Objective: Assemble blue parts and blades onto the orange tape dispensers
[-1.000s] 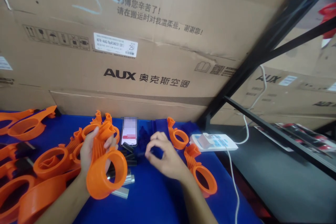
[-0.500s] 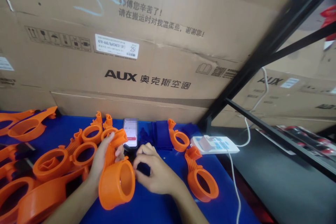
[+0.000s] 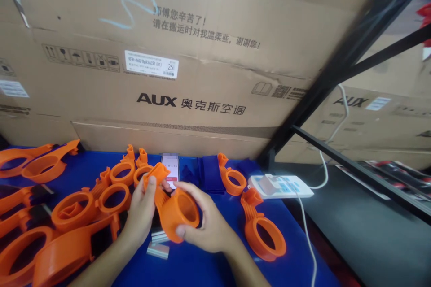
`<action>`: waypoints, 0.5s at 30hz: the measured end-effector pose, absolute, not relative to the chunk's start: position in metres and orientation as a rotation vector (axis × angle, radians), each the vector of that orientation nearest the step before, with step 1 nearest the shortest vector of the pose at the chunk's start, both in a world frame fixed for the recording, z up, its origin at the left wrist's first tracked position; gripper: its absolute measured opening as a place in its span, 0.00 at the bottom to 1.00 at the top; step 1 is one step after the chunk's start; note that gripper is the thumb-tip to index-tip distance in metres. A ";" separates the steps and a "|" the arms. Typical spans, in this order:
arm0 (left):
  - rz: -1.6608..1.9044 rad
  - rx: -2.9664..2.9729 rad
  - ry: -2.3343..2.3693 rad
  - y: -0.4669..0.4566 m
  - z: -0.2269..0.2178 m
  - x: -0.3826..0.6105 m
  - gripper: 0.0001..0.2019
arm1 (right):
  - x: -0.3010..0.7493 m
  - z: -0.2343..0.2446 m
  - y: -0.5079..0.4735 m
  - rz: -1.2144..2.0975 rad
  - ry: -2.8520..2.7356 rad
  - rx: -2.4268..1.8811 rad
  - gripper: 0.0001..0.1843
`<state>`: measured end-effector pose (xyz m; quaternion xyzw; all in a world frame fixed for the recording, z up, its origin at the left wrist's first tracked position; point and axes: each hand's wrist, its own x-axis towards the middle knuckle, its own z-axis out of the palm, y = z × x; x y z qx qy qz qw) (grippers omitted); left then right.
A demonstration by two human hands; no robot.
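Observation:
Between my two hands is an orange plastic ring holder (image 3: pixel 171 215), a wide ring with a ribbed stem and a clip-like end. My left hand (image 3: pixel 143 208) grips the stem near its clip end, thumb on top. My right hand (image 3: pixel 210 222) is closed around the ring, thumb at its lower rim and fingers over the far side. Under the holder, small flat metallic pieces (image 3: pixel 158 250) lie on the blue table surface (image 3: pixel 188 269). A phone (image 3: pixel 171 168) showing a timer stands just behind, partly covered by the hands and the holder.
Several similar orange holders (image 3: pixel 72 208) crowd the left, some with dark pieces attached. Two more orange parts (image 3: pixel 266 237) lie right, near folded dark blue cloth (image 3: pixel 210 174). A white power strip (image 3: pixel 281 187) with cable sits by a black metal frame (image 3: pixel 323 76). Large cardboard boxes (image 3: pixel 202 139) stand behind.
My right hand has come over and taken hold of the ring. The holder has shifted right and turned, uncovering the metallic pieces. The view has moved slightly.

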<state>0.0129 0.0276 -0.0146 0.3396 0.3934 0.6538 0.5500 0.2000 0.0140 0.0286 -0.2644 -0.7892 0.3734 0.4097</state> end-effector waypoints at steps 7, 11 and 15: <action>1.304 0.932 0.794 -0.001 -0.002 0.032 0.27 | 0.202 0.014 0.016 0.639 -1.864 -0.810 0.42; 1.332 0.903 0.843 -0.023 0.002 0.042 0.35 | 0.196 0.005 0.011 0.377 -2.033 -0.801 0.49; 1.374 0.894 1.012 -0.028 0.014 0.020 0.33 | 0.192 0.004 0.002 0.385 -2.136 -0.628 0.57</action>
